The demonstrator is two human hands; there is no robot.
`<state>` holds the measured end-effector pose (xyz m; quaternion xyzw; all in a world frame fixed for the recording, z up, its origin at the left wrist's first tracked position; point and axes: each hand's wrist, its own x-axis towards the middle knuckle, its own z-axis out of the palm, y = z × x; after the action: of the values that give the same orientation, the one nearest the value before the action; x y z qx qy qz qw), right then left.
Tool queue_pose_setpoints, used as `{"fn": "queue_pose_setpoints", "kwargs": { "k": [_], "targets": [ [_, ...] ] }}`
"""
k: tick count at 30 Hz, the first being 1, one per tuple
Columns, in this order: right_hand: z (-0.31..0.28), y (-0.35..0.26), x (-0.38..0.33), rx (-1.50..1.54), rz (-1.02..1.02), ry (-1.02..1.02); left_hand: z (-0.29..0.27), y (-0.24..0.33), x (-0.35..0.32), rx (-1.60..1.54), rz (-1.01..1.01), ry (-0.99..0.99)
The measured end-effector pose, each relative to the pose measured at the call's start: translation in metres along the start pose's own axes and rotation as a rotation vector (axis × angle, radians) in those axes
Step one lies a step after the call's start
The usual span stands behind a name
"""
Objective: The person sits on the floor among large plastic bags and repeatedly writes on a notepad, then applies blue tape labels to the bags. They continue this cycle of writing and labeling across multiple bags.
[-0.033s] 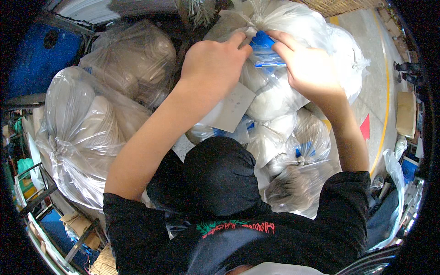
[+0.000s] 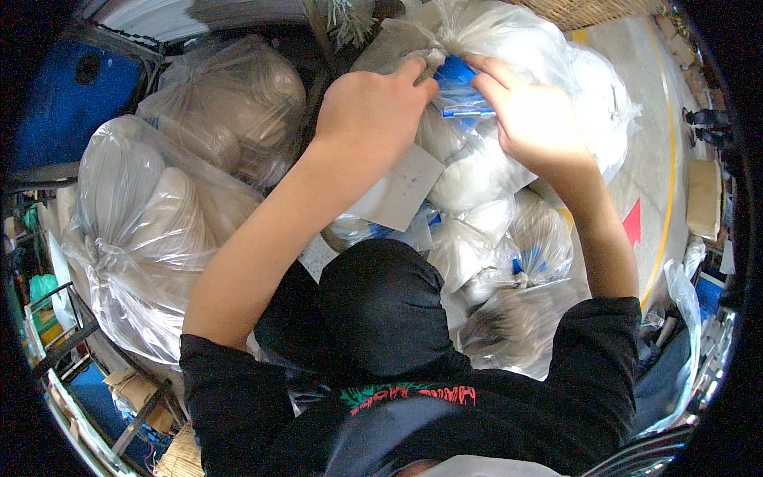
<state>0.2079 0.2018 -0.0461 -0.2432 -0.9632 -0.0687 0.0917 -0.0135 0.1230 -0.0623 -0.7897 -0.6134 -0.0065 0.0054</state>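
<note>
Blue plastic packet [image 2: 459, 87] sits right on top of the big clear bag [image 2: 509, 48] of white stuff, pinched from both sides: left hand [image 2: 373, 107] grips its left edge, right hand [image 2: 528, 119] its right. More knotted clear bags [image 2: 151, 215] are piled left of the big one.

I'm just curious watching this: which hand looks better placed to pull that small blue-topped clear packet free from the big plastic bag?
Probably the right hand: its fingers already pinch the small blue-topped clear packet. The left hand only touches its edge with a fingertip, resting on the large clear plastic bag.
</note>
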Motion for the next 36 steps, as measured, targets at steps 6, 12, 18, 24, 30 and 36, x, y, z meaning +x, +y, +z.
{"fn": "queue_pose_setpoints", "kwargs": {
  "k": [6,12,18,24,30,36],
  "targets": [
    [0.007,0.004,0.008,0.083,0.037,0.005,0.015,-0.006,0.008,-0.137,-0.026,0.053],
    [0.016,0.009,0.010,0.134,0.092,-0.031,0.024,-0.008,0.008,-0.277,-0.063,0.076],
    [-0.005,0.005,0.004,0.301,0.133,-0.112,0.027,-0.010,-0.005,-0.303,-0.022,0.136],
    [-0.037,-0.011,-0.012,0.325,0.287,-0.459,0.020,-0.008,-0.016,-0.310,0.041,0.103],
    [-0.027,-0.030,-0.018,0.247,0.279,-0.385,0.011,-0.009,-0.018,-0.329,0.056,0.030],
    [-0.024,-0.046,-0.024,0.242,0.291,-0.354,0.003,-0.007,-0.026,-0.310,0.026,-0.013]
  ]
}}
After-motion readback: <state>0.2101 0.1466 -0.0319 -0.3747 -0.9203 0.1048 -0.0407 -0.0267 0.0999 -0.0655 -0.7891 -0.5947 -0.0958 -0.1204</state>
